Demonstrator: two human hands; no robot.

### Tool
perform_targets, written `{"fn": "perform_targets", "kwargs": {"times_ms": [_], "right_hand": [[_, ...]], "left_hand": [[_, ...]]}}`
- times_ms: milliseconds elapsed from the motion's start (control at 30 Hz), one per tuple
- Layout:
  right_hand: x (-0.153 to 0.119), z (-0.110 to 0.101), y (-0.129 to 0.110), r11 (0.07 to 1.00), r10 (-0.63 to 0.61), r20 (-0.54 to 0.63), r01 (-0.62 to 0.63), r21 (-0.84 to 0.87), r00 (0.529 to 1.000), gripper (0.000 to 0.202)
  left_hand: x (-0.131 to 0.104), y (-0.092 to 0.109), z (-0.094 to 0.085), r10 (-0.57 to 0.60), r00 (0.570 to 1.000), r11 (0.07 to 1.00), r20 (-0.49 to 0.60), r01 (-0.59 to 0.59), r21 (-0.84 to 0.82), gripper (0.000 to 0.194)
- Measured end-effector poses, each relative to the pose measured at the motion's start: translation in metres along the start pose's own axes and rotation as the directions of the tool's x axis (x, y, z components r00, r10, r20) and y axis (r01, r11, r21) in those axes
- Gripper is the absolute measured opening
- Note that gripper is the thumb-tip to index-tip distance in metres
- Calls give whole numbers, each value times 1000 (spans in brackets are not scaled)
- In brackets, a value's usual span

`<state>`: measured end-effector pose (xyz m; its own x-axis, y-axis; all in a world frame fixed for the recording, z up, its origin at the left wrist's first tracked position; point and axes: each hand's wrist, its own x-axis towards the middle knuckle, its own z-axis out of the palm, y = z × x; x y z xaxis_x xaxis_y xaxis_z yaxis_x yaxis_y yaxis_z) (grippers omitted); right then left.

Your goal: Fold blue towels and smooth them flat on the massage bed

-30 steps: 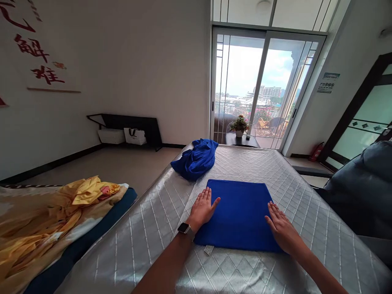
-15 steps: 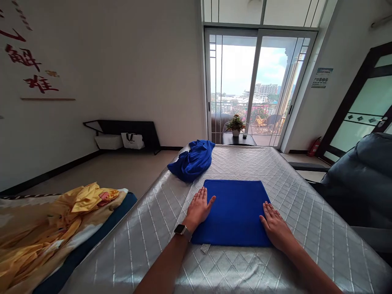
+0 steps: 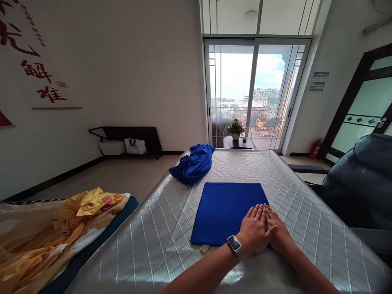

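Observation:
A blue cloth (image 3: 225, 210), laid out as a flat square, lies on the silver quilted surface (image 3: 153, 249) in front of me, with a small pale tag at its near edge. My left hand (image 3: 255, 228), a watch (image 3: 234, 243) on its wrist, lies flat near the cloth's right side with its thumb over my right hand. Beside it, my right hand (image 3: 278, 232) rests flat along the right edge, fingers stretched out and partly covered by the left. Neither hand grips anything. A crumpled blue cloth (image 3: 194, 163) sits beyond, at the far left corner of the surface.
On the left, yellow patterned fabric (image 3: 88, 208) is heaped on a lower bed. A dark padded chair (image 3: 364, 175) stands close on the right. Past the far edge are a small black table (image 3: 239, 143) with a potted plant (image 3: 235, 128) and a sliding glass door (image 3: 232, 73).
My left hand has moved right across the square cloth, from its left edge to beside my right hand. The right hand stays near the right edge. The view has tilted slightly upward.

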<state>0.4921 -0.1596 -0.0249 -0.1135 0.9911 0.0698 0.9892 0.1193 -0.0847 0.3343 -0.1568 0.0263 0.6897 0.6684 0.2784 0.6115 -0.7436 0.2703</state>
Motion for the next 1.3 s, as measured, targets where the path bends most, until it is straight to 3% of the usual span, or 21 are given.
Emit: {"fn": "perform_targets", "kwargs": {"times_ms": [200, 367, 667, 900, 1300], "right_hand": [[1, 9, 3, 999, -30, -62, 28, -36, 998, 62], [2, 6, 0, 999, 9, -32, -11, -51, 999, 62], [1, 9, 2, 1000, -12, -72, 10, -28, 997, 63], [2, 6, 0, 1000, 14, -29, -14, -7, 999, 64], [4, 12, 1, 998, 24, -81, -29, -50, 996, 65]], "left_hand": [[-2, 2, 6, -82, 996, 995, 19, 83, -49, 76], [-9, -3, 1, -150, 987, 983, 61, 156, -96, 79], [-10, 0, -4, -187, 978, 974, 90, 197, -115, 82], [-11, -2, -5, -194, 976, 974, 102, 204, -103, 83], [-38, -32, -16, -261, 962, 965, 76, 263, -11, 89]]}}
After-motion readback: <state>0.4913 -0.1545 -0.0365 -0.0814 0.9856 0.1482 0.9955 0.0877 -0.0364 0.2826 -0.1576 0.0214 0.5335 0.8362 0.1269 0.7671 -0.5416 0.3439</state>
